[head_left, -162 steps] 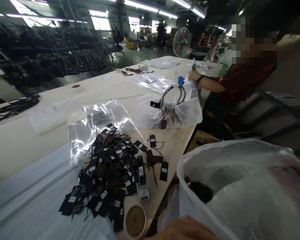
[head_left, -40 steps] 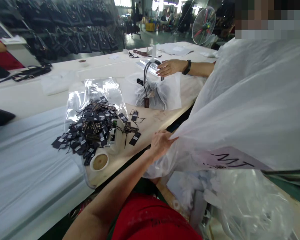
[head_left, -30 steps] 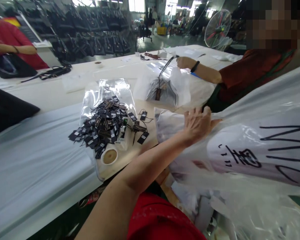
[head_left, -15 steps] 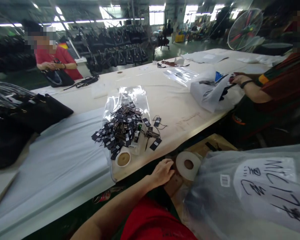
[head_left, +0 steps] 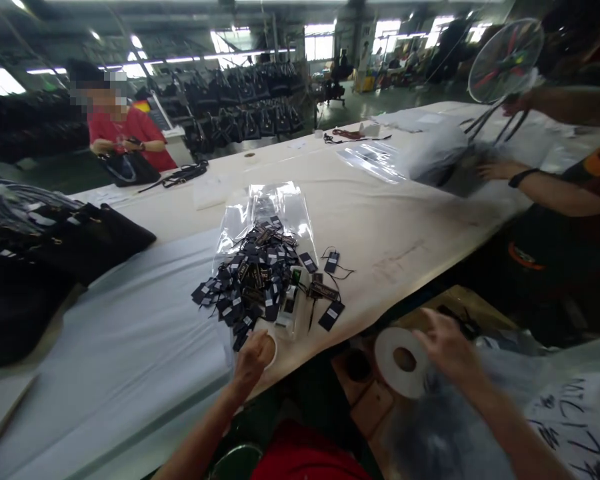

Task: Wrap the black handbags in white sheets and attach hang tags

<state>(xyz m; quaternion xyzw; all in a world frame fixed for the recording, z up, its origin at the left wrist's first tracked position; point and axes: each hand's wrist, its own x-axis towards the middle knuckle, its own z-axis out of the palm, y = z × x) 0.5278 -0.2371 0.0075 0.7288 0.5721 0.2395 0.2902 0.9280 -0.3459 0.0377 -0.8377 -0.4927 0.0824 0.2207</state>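
Note:
My left hand [head_left: 251,360] lies at the near edge of the table, its fingers curled over a small round roll with a brown core [head_left: 270,348]. Just beyond it, a heap of black hang tags [head_left: 257,273] rests on a clear plastic bag [head_left: 267,207], with a small white and green tool [head_left: 290,300] beside the heap. Lower down, off the table, my right hand [head_left: 447,347] is blurred with its fingers apart. It hovers by a large white tape roll [head_left: 403,360] and over a big translucent bag with black handwriting [head_left: 565,413].
The long cream table [head_left: 380,213] carries a pale blue sheet [head_left: 105,360] on the left. Black handbags [head_left: 55,247] are stacked at the far left. A co-worker's arms [head_left: 530,183] handle a wrapped bag [head_left: 440,157] at right. A person in red [head_left: 130,133] stands across, and a fan [head_left: 505,60] behind.
The big written bag has come down from table height to my lower right. My left hand let go of it and moved up to the small roll. The co-worker lifted the wrapped bag.

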